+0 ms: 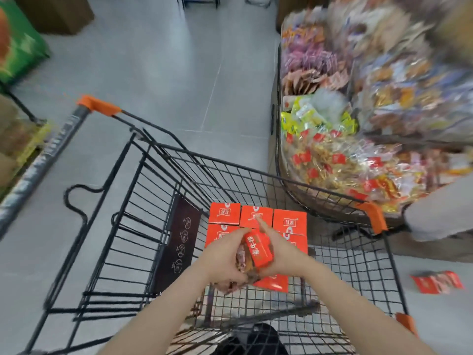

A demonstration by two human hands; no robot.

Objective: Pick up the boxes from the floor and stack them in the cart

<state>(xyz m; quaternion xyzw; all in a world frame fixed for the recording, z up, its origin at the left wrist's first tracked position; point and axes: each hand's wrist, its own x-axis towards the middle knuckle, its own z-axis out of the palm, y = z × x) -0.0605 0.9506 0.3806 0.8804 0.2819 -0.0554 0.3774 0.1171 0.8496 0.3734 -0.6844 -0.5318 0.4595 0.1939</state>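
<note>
Several boxes (256, 217) lie in the cart (258, 172); both hands (225, 254) (281, 252) hold another box (258, 249); one box (437, 281) waits on the floor (153, 73).

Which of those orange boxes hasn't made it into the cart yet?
The orange box on the floor, lying right of the cart. Another box is held in both hands above the boxes already laid flat in the cart.
</note>
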